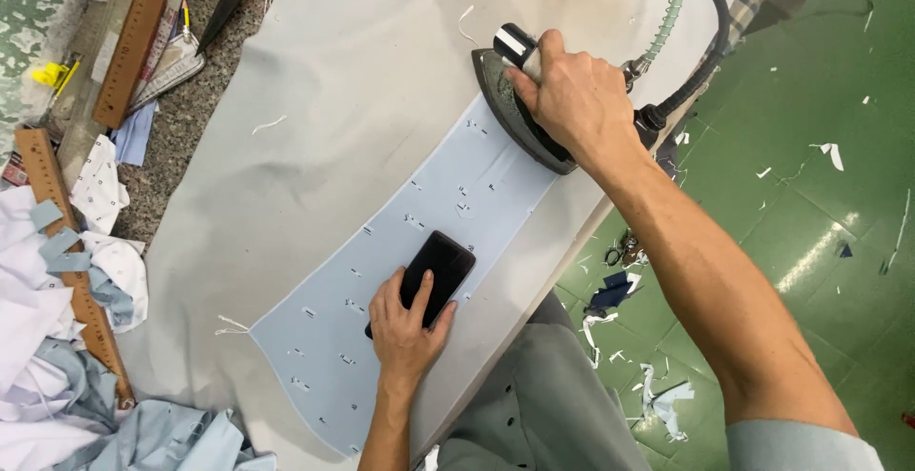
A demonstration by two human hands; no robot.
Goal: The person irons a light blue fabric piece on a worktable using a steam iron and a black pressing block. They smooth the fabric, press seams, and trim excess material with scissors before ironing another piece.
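Grey ironing board (315,128), right hand (572,99) gripping iron (515,113), left hand (405,328) flat on black phone (440,266), rulers (138,37) nearby

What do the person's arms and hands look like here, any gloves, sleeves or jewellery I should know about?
Both hands are bare: no gloves on the left hand or the right hand, and no rings, watch or bracelet visible. Both forearms are uncovered. The right arm ends in a short grey-green sleeve at the upper arm. The left arm leaves the frame before any sleeve shows.
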